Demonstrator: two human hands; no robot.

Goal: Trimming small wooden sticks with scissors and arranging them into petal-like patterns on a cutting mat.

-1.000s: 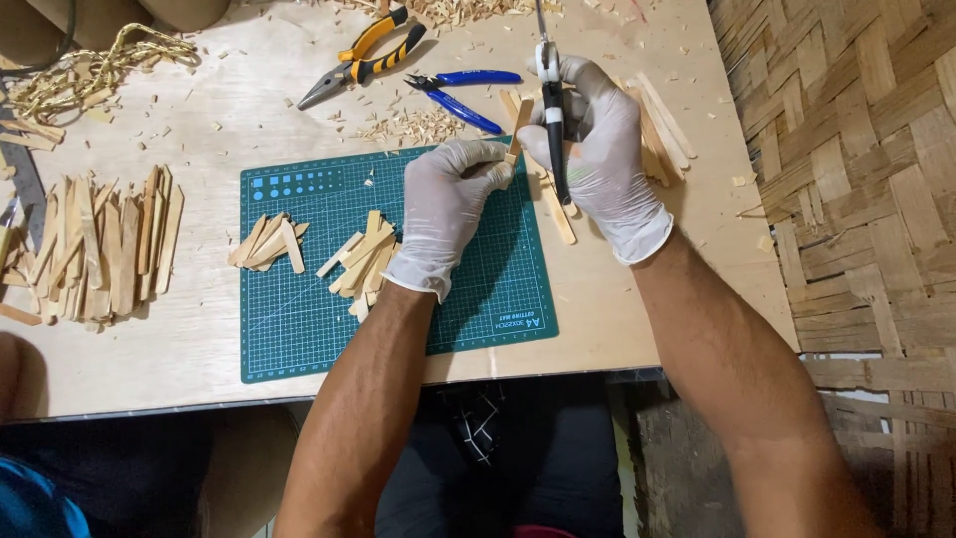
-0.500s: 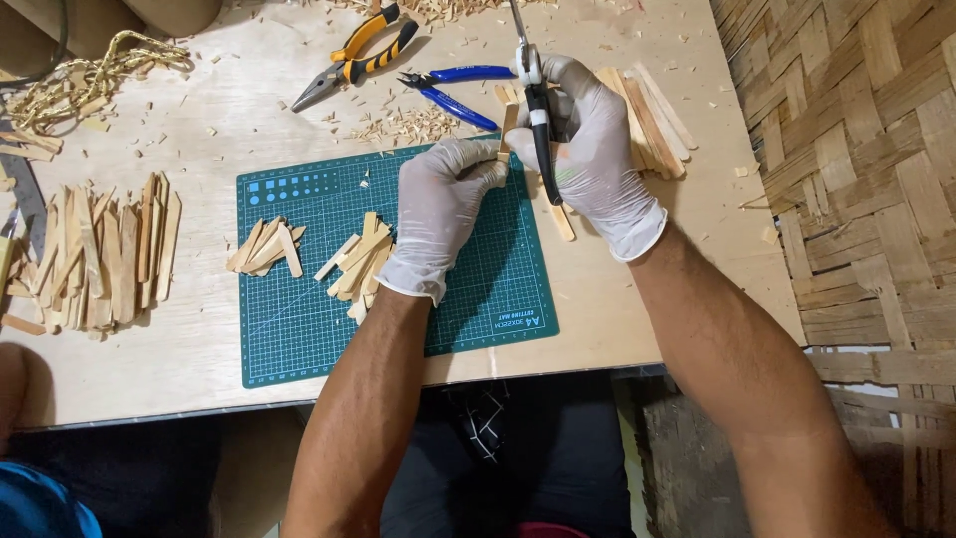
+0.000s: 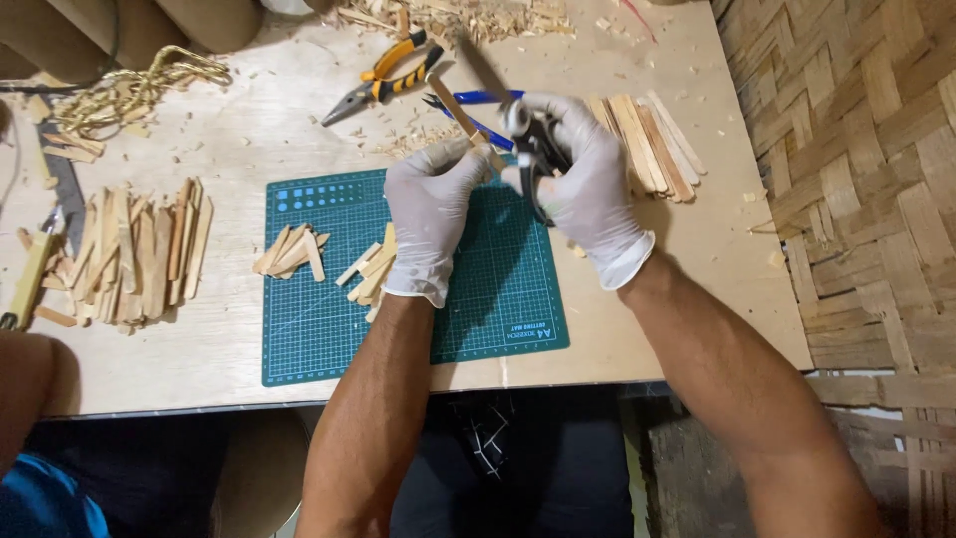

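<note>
Two gloved hands, stick [image 3: 460, 112] between left fingers [image 3: 468, 159]

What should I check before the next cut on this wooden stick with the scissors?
1. Stick held firmly: ok, the gloved left hand pinches the wooden stick at its lower end.
2. Tool in hand: ok, the right hand grips the scissors.
3. Blades open on the stick: cannot tell, the blade is blurred.
4. Fingers out of the blades: cannot tell, the hands are close together.
5. Work over the cutting mat: ok.
6. Stock within reach: ok, uncut sticks lie beside the right hand.
</note>
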